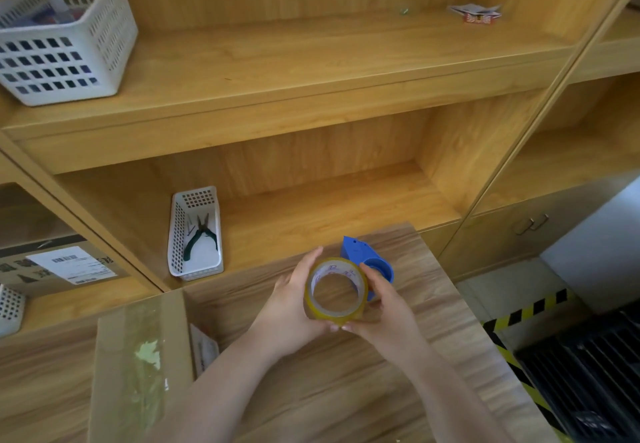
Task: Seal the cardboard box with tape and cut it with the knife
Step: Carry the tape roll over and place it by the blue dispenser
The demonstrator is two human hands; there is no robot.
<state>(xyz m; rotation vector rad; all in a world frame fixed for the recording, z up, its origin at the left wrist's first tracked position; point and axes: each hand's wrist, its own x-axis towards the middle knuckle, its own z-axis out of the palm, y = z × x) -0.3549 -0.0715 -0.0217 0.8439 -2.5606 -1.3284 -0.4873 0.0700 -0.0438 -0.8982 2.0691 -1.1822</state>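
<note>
Both my hands hold a roll of clear yellowish tape above the wooden table. My left hand cups its left side and my right hand grips its right side. Just behind the roll lies a blue tape dispenser on the table. The cardboard box sits at the lower left of the table, its top bearing old clear tape and a torn label patch. No knife is in view.
A wooden shelf unit stands behind the table. A white basket with pliers sits on the lower shelf, a larger white basket on the upper shelf. Another labelled box is at left. Yellow-black floor marking runs at right.
</note>
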